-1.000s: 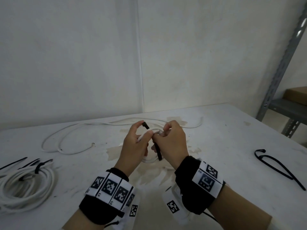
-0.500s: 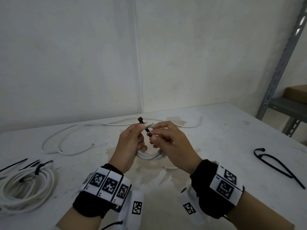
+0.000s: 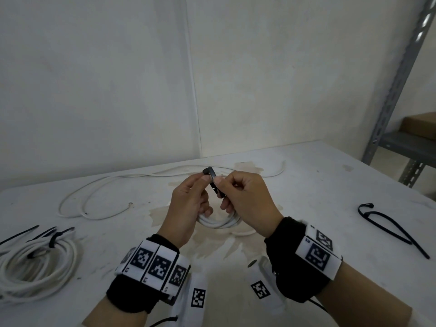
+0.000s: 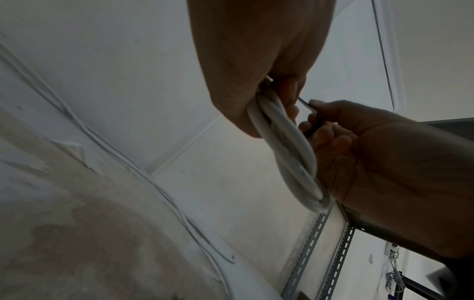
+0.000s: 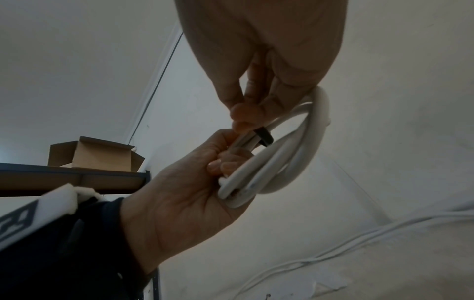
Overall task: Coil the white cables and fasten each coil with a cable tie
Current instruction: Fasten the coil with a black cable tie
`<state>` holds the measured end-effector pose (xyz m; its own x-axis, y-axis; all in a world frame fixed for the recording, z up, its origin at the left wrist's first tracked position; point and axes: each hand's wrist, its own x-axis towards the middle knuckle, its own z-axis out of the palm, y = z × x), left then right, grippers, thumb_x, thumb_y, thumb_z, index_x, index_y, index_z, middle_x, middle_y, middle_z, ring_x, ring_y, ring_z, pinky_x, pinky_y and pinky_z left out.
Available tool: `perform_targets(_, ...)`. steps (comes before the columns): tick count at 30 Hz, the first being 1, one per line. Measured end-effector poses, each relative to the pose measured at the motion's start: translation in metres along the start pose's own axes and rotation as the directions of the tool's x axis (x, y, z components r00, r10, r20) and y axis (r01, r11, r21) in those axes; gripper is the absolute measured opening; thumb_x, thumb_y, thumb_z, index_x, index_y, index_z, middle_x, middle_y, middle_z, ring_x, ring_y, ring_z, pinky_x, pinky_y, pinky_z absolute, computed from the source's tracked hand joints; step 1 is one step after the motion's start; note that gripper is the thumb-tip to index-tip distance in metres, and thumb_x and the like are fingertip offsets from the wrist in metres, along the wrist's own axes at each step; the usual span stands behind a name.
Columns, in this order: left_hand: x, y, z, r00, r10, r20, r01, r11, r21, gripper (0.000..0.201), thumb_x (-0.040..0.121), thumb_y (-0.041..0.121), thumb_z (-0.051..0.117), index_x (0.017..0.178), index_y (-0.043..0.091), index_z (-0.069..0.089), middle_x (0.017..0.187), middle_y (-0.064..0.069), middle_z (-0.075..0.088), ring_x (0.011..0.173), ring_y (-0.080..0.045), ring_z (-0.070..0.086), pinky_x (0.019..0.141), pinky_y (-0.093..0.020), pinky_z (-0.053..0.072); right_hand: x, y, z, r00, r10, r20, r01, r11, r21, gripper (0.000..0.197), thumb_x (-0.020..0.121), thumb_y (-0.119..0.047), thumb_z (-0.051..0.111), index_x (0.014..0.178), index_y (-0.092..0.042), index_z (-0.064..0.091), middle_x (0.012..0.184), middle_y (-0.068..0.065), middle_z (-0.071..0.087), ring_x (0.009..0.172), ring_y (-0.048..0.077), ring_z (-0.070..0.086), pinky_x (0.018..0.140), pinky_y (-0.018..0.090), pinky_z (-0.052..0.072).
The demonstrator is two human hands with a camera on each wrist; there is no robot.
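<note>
The left hand (image 3: 186, 204) pinches the head end of the black cable tie (image 3: 213, 182) between thumb and forefinger, its lower fingers curled round the small white coil (image 3: 219, 223); the right hand (image 3: 247, 199) pinches the strap just beside it; the tie runs slantwise down towards the right hand, so I judge that hand nearer for pulling; the coil hangs above the table (image 3: 306, 197), with loose cable (image 3: 94, 199) beyond and open room rightward.

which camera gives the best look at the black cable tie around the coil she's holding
The right wrist view: the cable tie crosses the small coil unobstructed. The head view shows its head and strap between both hands' fingertips. The left wrist view shows only a dark sliver.
</note>
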<state>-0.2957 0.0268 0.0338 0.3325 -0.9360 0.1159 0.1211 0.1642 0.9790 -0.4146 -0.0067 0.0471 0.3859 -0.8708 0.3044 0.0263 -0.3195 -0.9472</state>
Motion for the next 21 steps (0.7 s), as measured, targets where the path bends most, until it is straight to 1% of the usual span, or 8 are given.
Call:
perform_targets(3,0.0006,0.0001,-0.003,0.999,0.0,0.05,0.0,1.0,0.006,0.023,0.096,0.022,0.045,0.102,0.01,0.064,0.046,0.009,0.03,0.041,-0.007,0.026,0.044,-0.018,0.035,0.0005,-0.0011,-0.0017,1.0,0.008,0.003,-0.008,1.0,-0.027,0.028,0.088,-0.015,0.06,0.062,-0.006,0.056,0.059,0.004,0.056,0.037,0.004,0.049,0.041,0.015,0.04)
perform_targets(7,0.0002,-0.0008,-0.0059,0.997,-0.002,0.082,0.003,1.0,-0.005,0.03,0.095,0.033,0.041,0.099,0.016,0.066,0.049,0.009,0.03,0.042,-0.004,0.028,0.045,-0.018,0.036,0.0,0.0002,-0.0028,0.999,0.023,0.036,-0.022,0.999,-0.045,0.028,0.086,-0.015,0.062,0.06,-0.011,0.056,0.059,0.002,0.057,0.039,0.004,0.05,0.041,0.016,0.041)
perform_targets(12,-0.001,-0.0032,-0.0043,0.998,-0.019,0.059,0.021,0.999,-0.033,0.033,0.094,0.037,0.041,0.099,0.014,0.065,0.05,0.007,0.027,0.042,-0.005,0.026,0.044,-0.018,0.034,0.0007,0.0,-0.0013,0.999,0.036,0.022,-0.035,0.997,-0.07,0.029,0.086,-0.016,0.063,0.059,-0.01,0.055,0.057,0.002,0.057,0.037,0.004,0.05,0.04,0.017,0.04)
perform_targets(16,-0.0006,-0.0026,-0.0029,0.999,-0.03,0.04,0.032,0.998,-0.048,0.036,0.093,0.042,0.04,0.093,0.016,0.065,0.049,0.007,0.025,0.041,-0.006,0.024,0.043,-0.018,0.033,0.001,-0.0004,-0.0006,0.999,0.042,0.007,-0.041,0.997,-0.071,0.029,0.085,-0.014,0.063,0.057,-0.01,0.055,0.056,0.003,0.056,0.037,0.004,0.05,0.039,0.016,0.039)
perform_targets(21,-0.001,-0.0015,-0.0032,0.999,-0.048,0.005,0.048,0.996,-0.073,0.036,0.093,0.042,0.041,0.087,0.015,0.062,0.046,0.009,0.024,0.039,-0.006,0.023,0.04,-0.017,0.033,0.0006,-0.0008,0.0011,0.999,0.041,0.031,-0.038,0.996,-0.08,0.029,0.085,-0.013,0.063,0.057,-0.011,0.055,0.057,0.004,0.056,0.038,0.005,0.05,0.04,0.017,0.039)
